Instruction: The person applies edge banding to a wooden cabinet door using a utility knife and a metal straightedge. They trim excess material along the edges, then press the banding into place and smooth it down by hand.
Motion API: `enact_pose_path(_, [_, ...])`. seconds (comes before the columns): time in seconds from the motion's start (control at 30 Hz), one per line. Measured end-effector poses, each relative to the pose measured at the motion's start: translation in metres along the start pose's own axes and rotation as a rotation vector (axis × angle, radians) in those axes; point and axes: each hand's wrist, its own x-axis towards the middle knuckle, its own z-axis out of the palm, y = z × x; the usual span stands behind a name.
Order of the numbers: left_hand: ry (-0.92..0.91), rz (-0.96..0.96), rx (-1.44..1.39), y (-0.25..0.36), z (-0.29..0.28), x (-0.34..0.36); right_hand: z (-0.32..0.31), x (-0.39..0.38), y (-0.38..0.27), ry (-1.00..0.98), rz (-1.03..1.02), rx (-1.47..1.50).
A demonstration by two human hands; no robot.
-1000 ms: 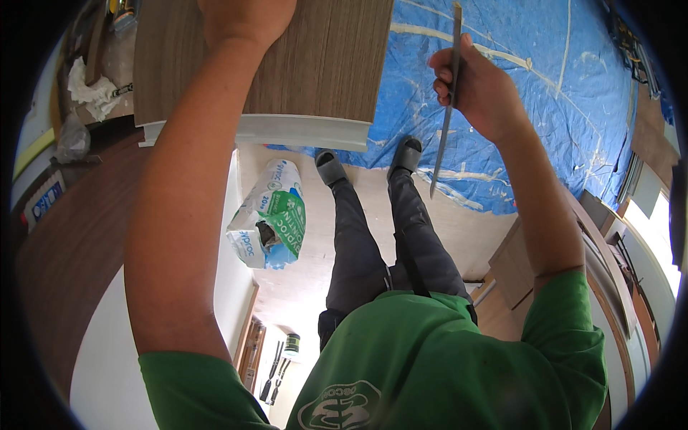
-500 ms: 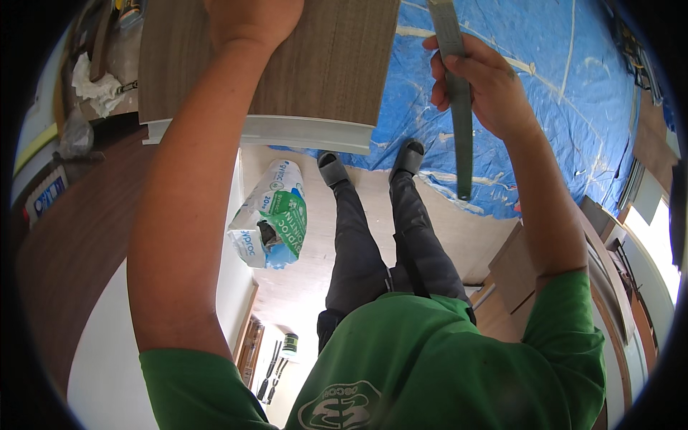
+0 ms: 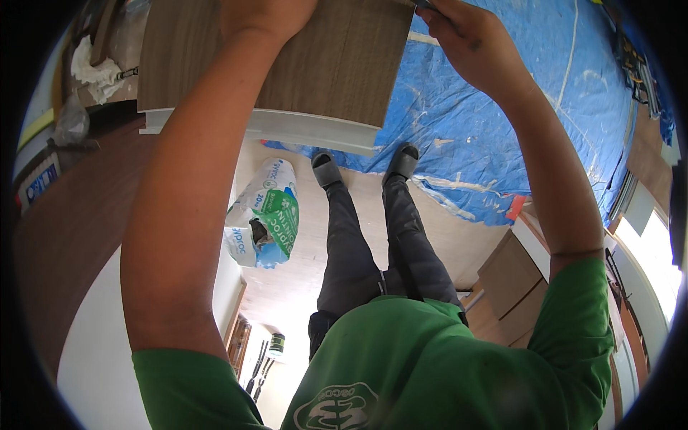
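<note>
A brown wood-grain panel (image 3: pixel 330 68) fills the upper middle, with a pale grey profile (image 3: pixel 308 130) along its near edge. Over the panel lies my left hand (image 3: pixel 266 14); its fingers are cut off by the top of the picture. At the panel's far right edge, my right hand (image 3: pixel 469 39) is closed around a flat metal file (image 3: pixel 426 5). Only a short dark piece of the file shows beside my fingers, the rest being hidden or out of view.
A blue tarpaulin (image 3: pixel 494 129) covers the floor ahead and right. An opened white-and-green bag (image 3: pixel 266 208) stands left of my feet. Crumpled white paper (image 3: pixel 97 72) and a clear plastic bag (image 3: pixel 70 127) lie far left. Wood-grain boards (image 3: pixel 510 276) lean at the right.
My right hand has moved up and left to the panel's edge, taking the file with it; the file no longer hangs over the tarpaulin. My left hand has shifted slightly right.
</note>
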Motion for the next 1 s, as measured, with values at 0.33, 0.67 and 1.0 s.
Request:
enact_pose_path(0.33, [-0.005, 0.002, -0.026, -0.008, 0.014, 0.006, 0.007, 0.001, 0.01, 0.022, -0.148, -0.157])
enact_pose_path(0.67, [-0.047, -0.015, 0.014, -0.008, 0.015, 0.008, 0.032, -0.057, -0.003, -0.028, -0.29, -0.247])
enact_pose_path(1.0, [-0.058, -0.024, 0.042, -0.01, 0.017, 0.006, 0.026, -0.056, -0.018, 0.019, 0.003, -0.182])
